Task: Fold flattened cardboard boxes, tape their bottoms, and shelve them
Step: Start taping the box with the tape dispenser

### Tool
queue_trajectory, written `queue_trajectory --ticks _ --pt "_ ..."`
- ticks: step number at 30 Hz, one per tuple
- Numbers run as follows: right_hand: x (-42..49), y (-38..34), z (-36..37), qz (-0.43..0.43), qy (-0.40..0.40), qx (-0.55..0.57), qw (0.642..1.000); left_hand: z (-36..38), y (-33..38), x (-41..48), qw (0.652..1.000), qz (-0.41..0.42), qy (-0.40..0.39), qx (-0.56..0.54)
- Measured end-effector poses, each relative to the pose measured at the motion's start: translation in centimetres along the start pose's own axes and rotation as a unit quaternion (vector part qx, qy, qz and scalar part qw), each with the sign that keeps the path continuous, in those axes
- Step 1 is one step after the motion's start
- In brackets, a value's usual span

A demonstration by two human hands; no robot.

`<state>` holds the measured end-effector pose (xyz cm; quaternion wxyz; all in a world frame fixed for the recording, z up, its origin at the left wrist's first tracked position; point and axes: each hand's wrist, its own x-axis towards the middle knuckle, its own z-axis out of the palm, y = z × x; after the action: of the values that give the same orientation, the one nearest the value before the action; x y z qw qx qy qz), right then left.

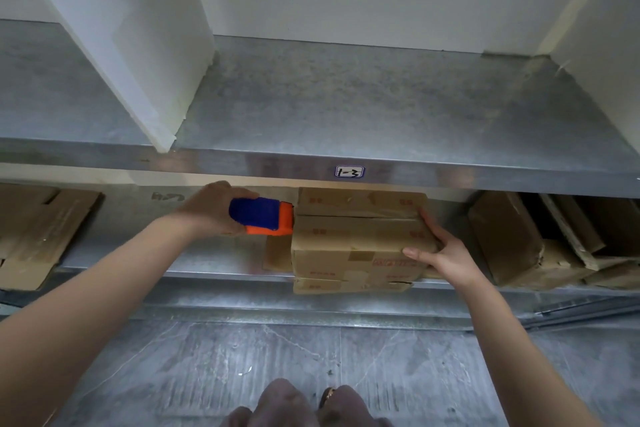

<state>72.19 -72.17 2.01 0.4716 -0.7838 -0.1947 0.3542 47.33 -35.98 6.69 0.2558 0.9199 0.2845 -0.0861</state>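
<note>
Left grip: left hand (207, 208) wrapped round the tape dispenser (265, 217), whose orange nose touches the box (360, 236) at its left end, on the seam.
Right grip: right hand (440, 250) clasps the box's right corner, thumb on the front.
Box: on the lower shelf (207, 263), riding a flat carton (346, 285) that overhangs the edge.
Risk: a hard tape pull could skid the box off that carton, or run the tape crooked.
In the way: upper shelf (346, 104) lip close overhead; crushed boxes (512, 243) just right; flattened cardboard (38, 232) well left.
</note>
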Motion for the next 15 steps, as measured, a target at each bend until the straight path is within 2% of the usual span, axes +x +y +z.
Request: queue_trajectory --ticks 9,12,15 --pt "-0.1 -0.2 0.2 -0.001 0.007 0.007 1.0 1.6 -0.7 0.0 0.995 -0.08 -0.035 -0.049" --pt "0.0 -0.2 0.0 -0.002 0.014 0.008 1.0 4.1 -0.3 0.1 0.993 -0.057 -0.098 -0.021" --pt "0.2 -0.1 -0.1 0.001 0.013 0.003 1.0 4.1 -0.6 0.2 0.997 -0.036 -0.071 -0.018"
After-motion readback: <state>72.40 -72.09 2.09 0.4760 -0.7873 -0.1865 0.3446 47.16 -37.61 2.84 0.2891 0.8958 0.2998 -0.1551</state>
